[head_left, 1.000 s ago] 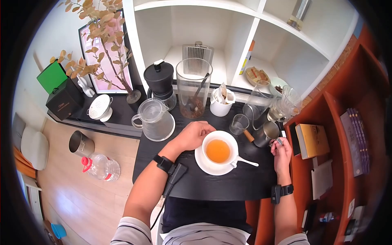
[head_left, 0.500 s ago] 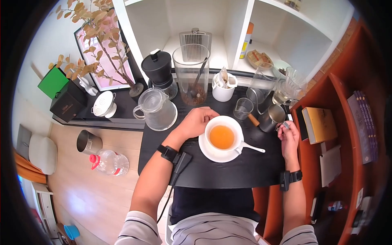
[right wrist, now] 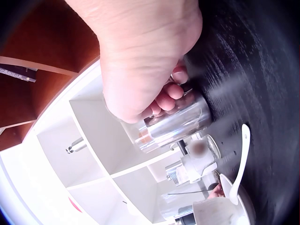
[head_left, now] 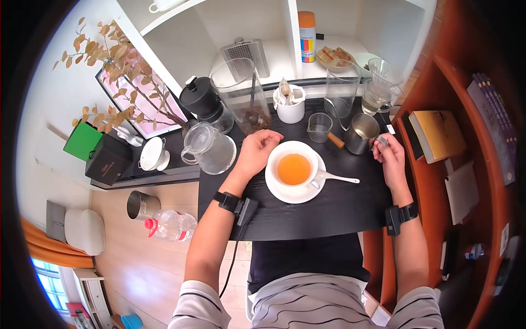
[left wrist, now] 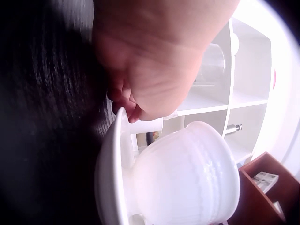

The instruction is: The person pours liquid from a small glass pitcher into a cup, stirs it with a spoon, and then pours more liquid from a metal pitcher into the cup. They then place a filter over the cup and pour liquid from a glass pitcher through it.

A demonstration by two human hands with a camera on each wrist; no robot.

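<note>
A white cup of amber liquid stands on a white saucer in the head view. A white spoon rests on the saucer with its handle pointing right. My left hand rests on the black table just left of the cup, fingers loosely bent and holding nothing. In the left wrist view, the fingertips are right by the saucer's rim. To the right, my right hand holds a metal pitcher by its handle. Curled fingers show beside the pitcher's shiny wall in the right wrist view.
Behind the cup are a small glass beaker, a white mug and tall glass vessels. A lidded glass jug and a black grinder stand left. An orange-brown bookcase borders the right side, white shelving the back.
The head view has turned, so the scene shifts and tilts in it. Both hands, the cup and the pitcher keep nearly the same places on the table.
</note>
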